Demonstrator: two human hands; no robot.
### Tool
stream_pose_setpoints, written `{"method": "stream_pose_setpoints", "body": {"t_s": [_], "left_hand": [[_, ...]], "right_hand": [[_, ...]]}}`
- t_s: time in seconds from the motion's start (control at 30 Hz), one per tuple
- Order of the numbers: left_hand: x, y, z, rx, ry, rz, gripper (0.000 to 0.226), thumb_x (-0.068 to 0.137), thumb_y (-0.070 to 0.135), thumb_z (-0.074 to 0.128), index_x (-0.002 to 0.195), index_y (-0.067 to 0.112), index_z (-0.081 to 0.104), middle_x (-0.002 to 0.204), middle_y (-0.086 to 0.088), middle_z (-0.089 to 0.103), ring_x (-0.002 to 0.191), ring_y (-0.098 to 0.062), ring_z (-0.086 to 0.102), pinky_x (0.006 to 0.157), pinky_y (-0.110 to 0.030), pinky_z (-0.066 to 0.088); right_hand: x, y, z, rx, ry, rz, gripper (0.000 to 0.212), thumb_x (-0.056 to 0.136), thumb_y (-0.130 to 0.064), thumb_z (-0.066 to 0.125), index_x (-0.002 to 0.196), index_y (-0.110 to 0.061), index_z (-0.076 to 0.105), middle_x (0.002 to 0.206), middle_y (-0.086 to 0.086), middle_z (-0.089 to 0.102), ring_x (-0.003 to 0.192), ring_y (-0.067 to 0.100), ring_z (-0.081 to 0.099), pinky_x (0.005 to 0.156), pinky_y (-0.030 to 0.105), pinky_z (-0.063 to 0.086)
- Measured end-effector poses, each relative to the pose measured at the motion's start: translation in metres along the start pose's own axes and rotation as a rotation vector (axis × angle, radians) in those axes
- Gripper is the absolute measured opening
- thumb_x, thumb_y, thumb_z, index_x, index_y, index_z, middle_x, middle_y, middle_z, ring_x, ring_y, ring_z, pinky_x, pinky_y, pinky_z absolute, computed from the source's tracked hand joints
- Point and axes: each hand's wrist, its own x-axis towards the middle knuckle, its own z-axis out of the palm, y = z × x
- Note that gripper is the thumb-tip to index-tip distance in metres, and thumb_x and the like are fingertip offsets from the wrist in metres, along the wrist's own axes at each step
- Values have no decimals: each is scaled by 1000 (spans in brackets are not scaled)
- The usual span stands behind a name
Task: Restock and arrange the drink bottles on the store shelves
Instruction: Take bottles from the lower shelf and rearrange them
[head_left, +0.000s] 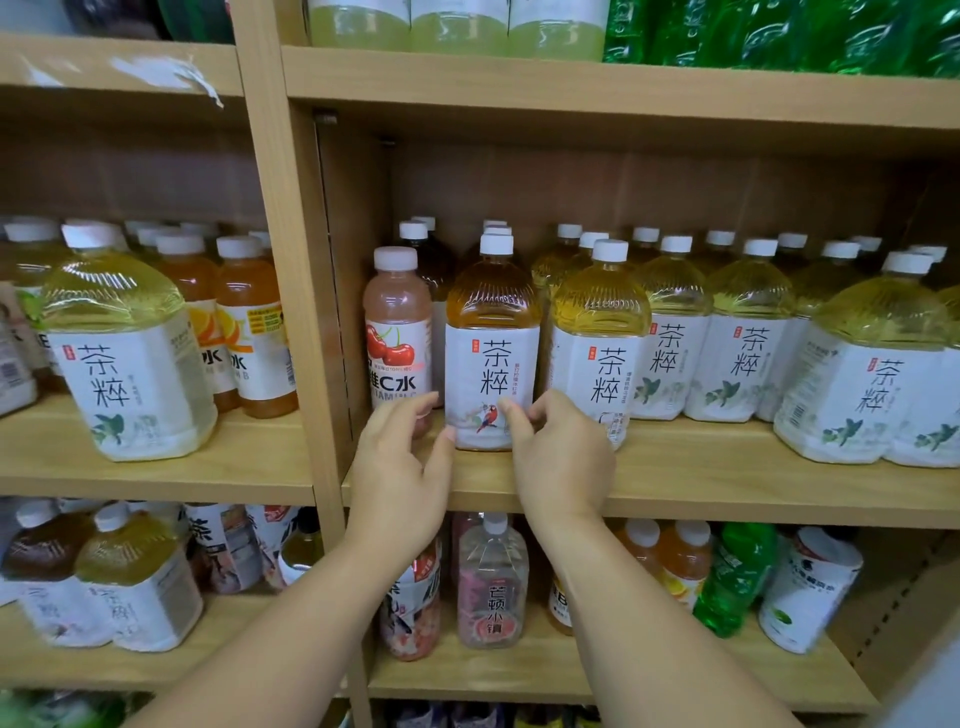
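Wooden shelf (727, 470) mid-frame, right hand (563, 457) pinching the brown tea bottle (491, 353) marked 茶粹, left hand (400, 467) hanging loose, thumb touching it, by the pink C水 bottle (397, 322).

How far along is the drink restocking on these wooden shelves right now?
Done: white-capped yellow tea bottles stand in rows on the middle wooden shelf. In hand: the right hand grips the amber tea bottle with the parrot label at the front of its row; the left hand touches its base. Left, likely: the lower shelf looks jumbled, with a leaning green bottle.
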Motion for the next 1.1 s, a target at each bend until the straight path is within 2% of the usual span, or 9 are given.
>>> {"method": "stream_pose_setpoints", "body": {"t_s": [0.17,0.33,0.43,0.57,0.63,0.73,0.9,1.0,1.1], "left_hand": [[-6,-1,-20,152,-89,63,35,94,17,71,128,12,67,125,2,61,119,-18,58,103,-45,50],[-7,7,-47,141,21,237,22,93,6,71,115,7,70,115,0,62,105,-19,63,87,-44,57],[-3,9,-66,209,169,336,18,92,10,68,109,4,70,108,-4,62,103,-21,59,92,-32,50],[9,7,-84,221,256,210,35,92,16,72,124,7,61,114,-2,51,105,-25,55,93,-43,51],[16,6,-89,159,218,74,50,92,24,74,137,14,53,118,6,46,108,-18,55,93,-45,54],[24,0,-97,92,191,6,58,92,32,73,144,31,47,116,16,53,102,-1,54,88,-39,57],[37,-12,-109,25,110,0,69,89,30,78,142,52,39,105,41,51,99,18,57,76,-15,45],[41,-16,-111,33,76,39,71,89,29,79,145,47,40,108,47,52,101,13,60,81,-15,48],[41,-21,-109,47,65,67,71,88,31,80,149,38,44,132,19,63,115,-7,62,96,-35,56]], "right_hand": [[4,-3,-2,-39,-24,-29,37,95,-57,62,79,-26,54,64,-9,54,63,20,52,53,30,31],[9,-14,-9,-127,-64,-102,31,98,-45,65,78,-23,52,65,-9,48,66,23,54,56,31,34],[11,-28,-18,-100,-68,-192,21,95,-40,70,84,-25,59,64,-9,52,66,20,55,55,30,36],[13,-62,-26,81,-32,-400,12,93,-34,72,94,-22,69,74,-10,62,72,14,60,59,29,47],[19,-83,-29,138,-52,-471,10,94,-31,72,101,-24,70,85,-16,61,78,8,58,62,18,41],[35,-109,-31,129,-122,-506,28,95,-30,72,122,-25,68,106,-13,57,92,11,61,73,15,39],[57,-140,-28,9,-231,-529,54,98,-35,67,148,-24,51,144,6,59,131,25,55,104,35,47],[61,-151,-19,-55,-311,-540,60,99,-38,65,154,-28,44,150,6,56,134,26,54,105,37,49],[63,-155,-9,-150,-282,-533,53,98,-41,66,146,-21,54,140,6,63,127,27,59,91,32,45]]}}
